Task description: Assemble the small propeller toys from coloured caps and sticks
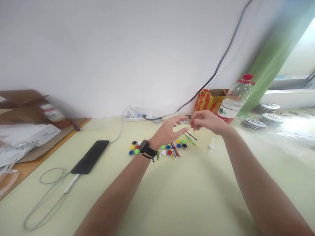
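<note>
Pale yellow-green tabletop (187, 196) fills the near view, and both bare forearms reach across it toward a cluster of small coloured discs (157, 148) that serves as the landmark. Nearer than the discs and to their left lies a black phone (90, 156) with a white cable (49, 193) looping off its near end. A wristwatch (147, 149) on the left arm hangs right over the discs. Mixed in with the discs and fanning to their right are thin coloured sticks (175, 150), and farther right of them stands a small white peg (211, 144). Just above and beyond the discs, the left hand (172, 129) is spread, fingers apart and holding nothing. The right hand (209, 122) is pinched shut on a small red piece (192, 123) at its fingertips, with what looks like a thin dark stick hanging below; the piece sits between the two hands, almost touching the left fingertips. It looks light, hard and easy to drop, best gripped by its rim between thumb and forefinger. Beyond the discs, a power strip (135, 115) lies against the white wall; to the far right stands a clear water bottle (235, 100).
</note>
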`<state>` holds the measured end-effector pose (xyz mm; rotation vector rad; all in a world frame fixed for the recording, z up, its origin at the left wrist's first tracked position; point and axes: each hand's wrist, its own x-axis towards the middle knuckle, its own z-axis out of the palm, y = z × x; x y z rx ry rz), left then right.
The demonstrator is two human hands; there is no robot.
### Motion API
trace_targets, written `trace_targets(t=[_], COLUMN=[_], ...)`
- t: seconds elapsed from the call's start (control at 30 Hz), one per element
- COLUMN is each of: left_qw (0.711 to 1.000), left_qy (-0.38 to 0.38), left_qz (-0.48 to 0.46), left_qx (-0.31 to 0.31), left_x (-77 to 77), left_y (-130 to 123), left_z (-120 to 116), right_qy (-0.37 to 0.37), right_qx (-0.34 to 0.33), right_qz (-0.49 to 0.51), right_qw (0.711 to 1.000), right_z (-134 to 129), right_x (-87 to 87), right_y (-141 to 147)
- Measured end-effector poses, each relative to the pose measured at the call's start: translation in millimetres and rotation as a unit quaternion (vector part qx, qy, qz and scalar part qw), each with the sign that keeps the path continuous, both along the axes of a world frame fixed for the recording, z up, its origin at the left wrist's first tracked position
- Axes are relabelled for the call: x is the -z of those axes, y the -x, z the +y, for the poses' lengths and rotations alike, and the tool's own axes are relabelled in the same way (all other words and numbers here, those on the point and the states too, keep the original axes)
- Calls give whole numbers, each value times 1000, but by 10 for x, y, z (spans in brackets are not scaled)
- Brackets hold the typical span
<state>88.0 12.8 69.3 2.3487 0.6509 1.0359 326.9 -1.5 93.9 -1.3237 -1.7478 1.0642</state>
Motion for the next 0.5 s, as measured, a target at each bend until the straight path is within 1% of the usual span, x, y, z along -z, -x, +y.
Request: trace_targets(t=[0.1, 0.17, 0.27, 0.33, 0.37, 0.43, 0.5], left_qw=[999, 997, 996, 996, 996, 998, 999], left_qy=[6, 6, 10, 20, 26, 32, 27], left_qz=[-38, -58, -77, -77, -73, -51, -5], left_qx=[38, 55, 54, 49, 45, 32, 33], left_x=[-25, -21, -8, 2, 9, 34, 81], left_y=[-43, -49, -32, -17, -13, -20, -57], left_z=[-33, -25, 10, 28, 30, 11, -41], right_qy=[0, -1, -12, -14, -17, -33, -46], right_qx=[-56, -65, -71, -62, -41, 24, 81], right_qz=[61, 90, 102, 67, 35, -55, -172], right_qw=[997, 994, 992, 996, 998, 998, 981], right_z=[-23, -20, -17, -2, 15, 70, 139], right_x=[6, 40, 81, 109, 129, 193, 290], right_y=[253, 344, 389, 386, 379, 351, 301])
